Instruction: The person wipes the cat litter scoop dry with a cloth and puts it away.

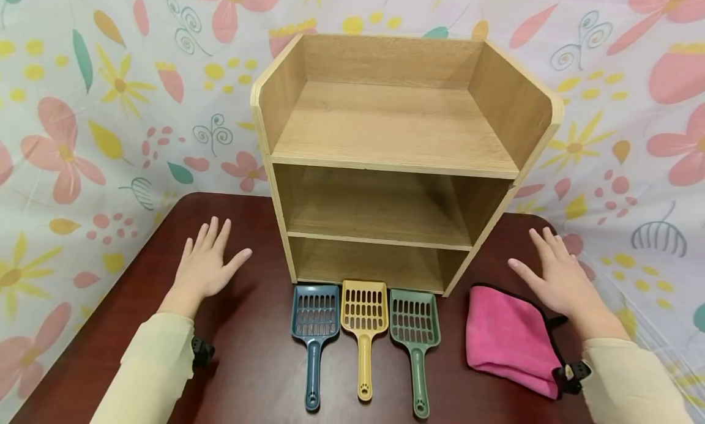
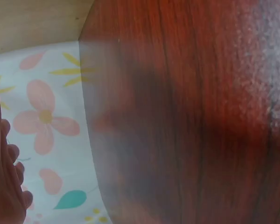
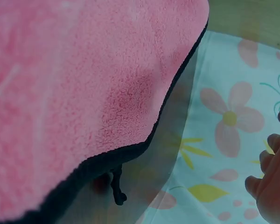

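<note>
My left hand [image 1: 205, 266] hovers with fingers extended over the left side of the dark red table, holding nothing. On the right, my right hand [image 1: 556, 280] is likewise spread and holds nothing; nearest to it lies a folded pink cloth [image 1: 509, 338] with a black edge. Three slotted litter scoops lie side by side, handles toward me: a blue scoop [image 1: 315, 314], a yellow scoop [image 1: 364, 308] and a green scoop [image 1: 415, 320]. Behind them stands a wooden shelf unit [image 1: 396, 127]. In the right wrist view the cloth [image 3: 116, 84] fills the left, with a black loop [image 3: 117, 186] below it.
The shelf unit has a top surface with raised sides and two compartments beneath, open at the front. Flower-patterned fabric [image 1: 126, 106] hangs behind and on both sides of the table [image 1: 248, 363]. Dark wrist cameras [image 1: 202, 352] sit at both cuffs.
</note>
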Tool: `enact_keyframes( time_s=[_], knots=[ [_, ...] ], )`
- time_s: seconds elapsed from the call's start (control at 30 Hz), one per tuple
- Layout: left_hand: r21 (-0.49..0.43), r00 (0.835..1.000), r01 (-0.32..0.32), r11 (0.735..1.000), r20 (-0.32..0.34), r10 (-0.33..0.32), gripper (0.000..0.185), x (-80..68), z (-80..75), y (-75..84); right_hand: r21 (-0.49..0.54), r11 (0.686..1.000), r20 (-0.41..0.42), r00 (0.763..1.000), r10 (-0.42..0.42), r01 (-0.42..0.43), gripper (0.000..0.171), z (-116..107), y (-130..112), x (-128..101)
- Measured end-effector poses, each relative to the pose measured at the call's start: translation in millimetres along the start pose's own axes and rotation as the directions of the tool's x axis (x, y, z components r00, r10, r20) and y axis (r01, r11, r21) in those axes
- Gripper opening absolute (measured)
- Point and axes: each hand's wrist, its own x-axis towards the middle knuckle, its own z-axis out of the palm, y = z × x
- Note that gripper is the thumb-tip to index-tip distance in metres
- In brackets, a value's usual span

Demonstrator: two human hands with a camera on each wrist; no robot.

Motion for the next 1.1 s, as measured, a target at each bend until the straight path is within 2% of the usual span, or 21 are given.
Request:
enact_keyframes(
  time_s=[0.27,0.63,0.9,1.1],
  knots=[
    [-0.019,1.0,-0.024,1.0,-0.019,0.023,0.093,-4.3,4.8,12.0,0.083,0.996,0.089,0.996,0.025,-0.032,0.083,-1,-7,-7],
    [-0.061,0.996,-0.063,0.996,-0.069,0.058,0.09,-16.5,12.0,21.7,0.092,0.995,0.123,0.992,0.028,-0.039,0.086,-2,-9,-15],
    [-0.141,0.999,-0.02,0.99,-0.028,0.016,0.093,-28.3,16.6,37.7,0.082,0.996,0.149,0.988,0.029,-0.042,0.089,3,-10,-24],
    [-0.19,1.0,0.016,0.982,0.0,-0.017,0.092,-40.7,19.9,50.8,0.08,0.996,0.199,0.98,0.018,-0.034,0.091,8,-9,-25]
  ],
)
